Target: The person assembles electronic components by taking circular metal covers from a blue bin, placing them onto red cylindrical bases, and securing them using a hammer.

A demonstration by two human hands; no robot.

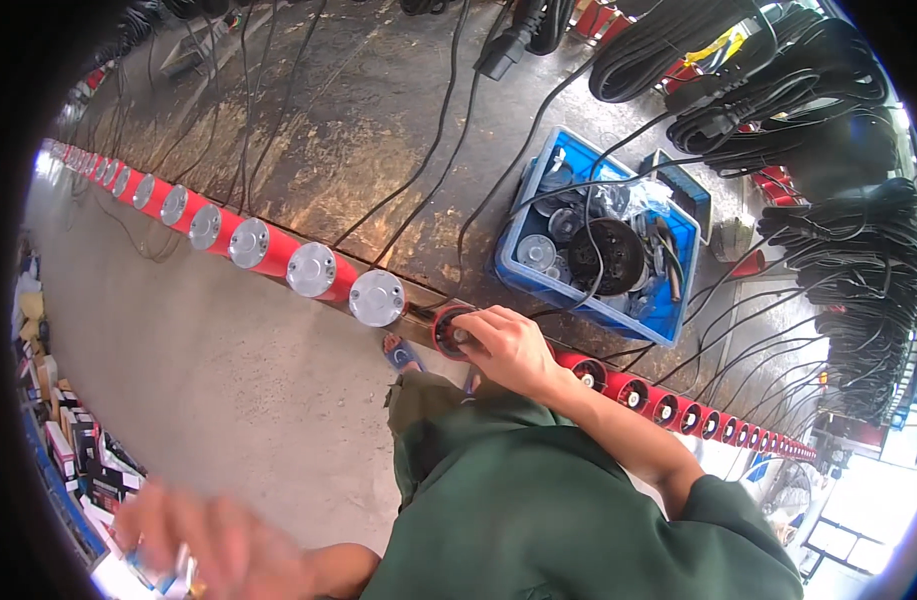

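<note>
Fingers (486,332) of the right hand (513,348) are bent and drawn close together, with only a narrow opening to the thumb, their tips at the mouth of a red, open-ended cylinder (440,331); whether they pinch a part inside is hidden. That cylinder sits at the near edge of a dark, worn tabletop (348,160), its opening toward the person. Blurred, the left hand (203,540) is well apart at near left, fingers partly curled; what it may hold cannot be made out. Just left of the cylinder is a short bare stretch of table edge, then a row of red cylinders with silvery round caps (376,298); to the right runs a line of uncapped red cylinders (632,392). Beyond the right hand, a blue plastic crate (610,317) of loose parts takes up room, and thin black cables (448,110) cross the tabletop near it. Open grey concrete floor (218,370) lies between the left row and the small boxes (66,440) at far left.
</note>
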